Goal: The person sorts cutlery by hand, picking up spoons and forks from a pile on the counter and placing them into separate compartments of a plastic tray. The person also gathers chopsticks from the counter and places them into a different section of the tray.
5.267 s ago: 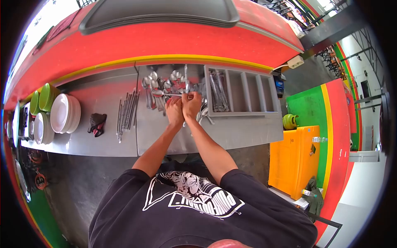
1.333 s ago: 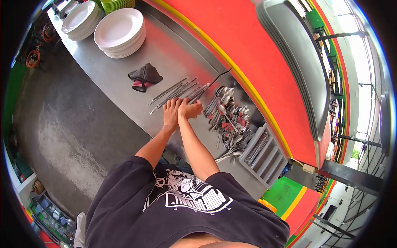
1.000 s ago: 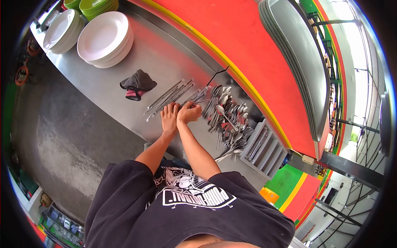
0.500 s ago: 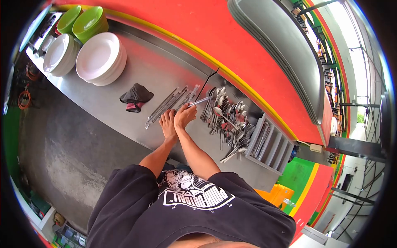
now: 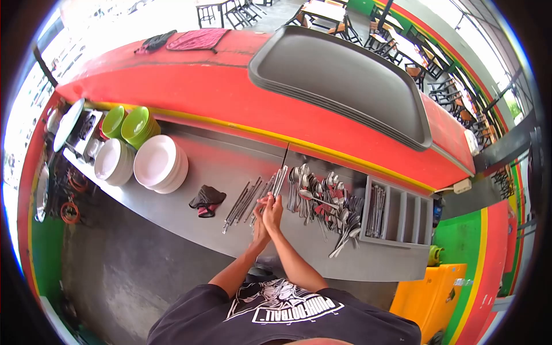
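My right hand (image 5: 273,213) is closed round a small bundle of thin metal utensils (image 5: 280,181), their ends sticking up past the fingertips; their exact kind is hard to make out. Pressed against it, my left hand (image 5: 260,226) closes on the bundle's lower part, its fingers partly hidden. More thin metal utensils (image 5: 244,202) lie side by side on the steel counter, just left of my hands. To the right is a heap of spoons and forks (image 5: 313,192). Beyond the heap stands a grey cutlery tray (image 5: 397,242), with thin utensils in its leftmost compartment.
A dark cloth (image 5: 207,199) lies on the counter (image 5: 230,241), left of the utensils. White plates (image 5: 158,164) and green bowls (image 5: 138,127) are stacked farther left. On the red ledge (image 5: 218,80) behind rest large grey trays (image 5: 345,80). A yellow box (image 5: 431,299) stands at the right.
The view has tilted up and shows more of the ledge. My left hand has come off the counter utensils and joined my right. The held pieces now point upward rather than sideways.
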The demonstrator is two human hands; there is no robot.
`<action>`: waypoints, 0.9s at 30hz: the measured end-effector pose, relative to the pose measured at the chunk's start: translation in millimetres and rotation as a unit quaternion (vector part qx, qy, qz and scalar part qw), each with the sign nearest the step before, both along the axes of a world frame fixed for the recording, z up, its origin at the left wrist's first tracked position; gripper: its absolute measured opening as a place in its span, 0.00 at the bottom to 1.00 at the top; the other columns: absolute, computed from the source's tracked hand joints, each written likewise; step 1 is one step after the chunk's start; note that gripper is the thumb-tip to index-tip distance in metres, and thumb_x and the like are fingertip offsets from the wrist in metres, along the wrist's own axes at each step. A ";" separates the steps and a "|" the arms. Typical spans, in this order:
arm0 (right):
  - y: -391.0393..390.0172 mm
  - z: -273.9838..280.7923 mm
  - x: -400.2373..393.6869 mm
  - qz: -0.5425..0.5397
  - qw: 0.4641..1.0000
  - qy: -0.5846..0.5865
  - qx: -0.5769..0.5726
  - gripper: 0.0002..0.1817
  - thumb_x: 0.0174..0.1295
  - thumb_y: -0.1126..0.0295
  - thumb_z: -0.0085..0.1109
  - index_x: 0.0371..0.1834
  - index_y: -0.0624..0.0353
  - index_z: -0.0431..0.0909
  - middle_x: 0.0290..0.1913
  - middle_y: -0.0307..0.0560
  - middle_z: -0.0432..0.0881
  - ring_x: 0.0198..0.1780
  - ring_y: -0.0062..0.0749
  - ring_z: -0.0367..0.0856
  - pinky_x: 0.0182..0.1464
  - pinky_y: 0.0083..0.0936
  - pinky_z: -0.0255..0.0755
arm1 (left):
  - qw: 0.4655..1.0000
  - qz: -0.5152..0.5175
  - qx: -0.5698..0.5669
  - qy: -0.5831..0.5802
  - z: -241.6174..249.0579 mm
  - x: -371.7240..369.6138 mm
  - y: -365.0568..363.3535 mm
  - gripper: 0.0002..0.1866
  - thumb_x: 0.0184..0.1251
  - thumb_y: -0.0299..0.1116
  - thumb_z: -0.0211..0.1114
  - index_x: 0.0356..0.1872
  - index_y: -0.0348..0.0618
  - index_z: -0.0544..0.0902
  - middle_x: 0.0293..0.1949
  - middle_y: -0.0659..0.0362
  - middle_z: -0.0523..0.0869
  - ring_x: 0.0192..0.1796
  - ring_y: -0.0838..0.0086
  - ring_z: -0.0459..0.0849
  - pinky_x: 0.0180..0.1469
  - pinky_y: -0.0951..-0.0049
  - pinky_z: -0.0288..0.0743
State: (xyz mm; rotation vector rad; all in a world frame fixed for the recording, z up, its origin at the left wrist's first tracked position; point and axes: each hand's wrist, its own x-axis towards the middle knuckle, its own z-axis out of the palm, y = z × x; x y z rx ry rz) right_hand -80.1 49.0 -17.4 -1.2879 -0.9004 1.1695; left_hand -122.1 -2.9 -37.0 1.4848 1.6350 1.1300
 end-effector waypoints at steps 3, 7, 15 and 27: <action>17.2 20.2 41.9 0.015 0.999 -0.024 0.023 0.12 0.77 0.68 0.42 0.50 0.67 0.71 0.29 0.48 0.83 0.36 0.36 0.88 0.40 0.29 0.76 | 0.996 -0.051 -0.071 0.014 2.0 34.2 19.3 0.33 0.67 0.40 0.63 0.68 0.42 0.59 0.54 0.41 0.82 0.56 0.48 0.82 0.55 0.55 0.75; 26.8 39.6 110.0 -0.033 0.997 -0.060 0.048 0.12 0.77 0.66 0.42 0.47 0.63 0.72 0.27 0.46 0.81 0.29 0.32 0.84 0.33 0.33 0.75 | 0.994 -0.092 -0.056 0.037 22.2 103.0 27.3 0.31 0.62 0.41 0.65 0.65 0.44 0.67 0.47 0.40 0.85 0.50 0.43 0.83 0.50 0.52 0.76; 3.2 51.0 271.7 -0.170 0.949 -0.264 0.037 0.14 0.74 0.63 0.46 0.35 0.62 0.73 0.28 0.57 0.78 0.34 0.56 0.78 0.38 0.47 0.70 | 0.956 -0.265 -0.056 0.116 34.5 236.9 26.3 0.25 0.58 0.41 0.68 0.55 0.42 0.77 0.45 0.45 0.85 0.50 0.47 0.83 0.49 0.53 0.75; -15.8 30.8 434.1 -0.280 0.841 -0.458 0.064 0.08 0.65 0.67 0.56 0.35 0.61 0.78 0.48 0.50 0.77 0.57 0.50 0.74 0.56 0.45 0.66 | 0.906 -0.271 0.148 0.288 20.6 387.7 32.4 0.43 0.57 0.48 0.69 0.73 0.44 0.62 0.72 0.51 0.63 0.77 0.54 0.53 0.74 0.50 0.48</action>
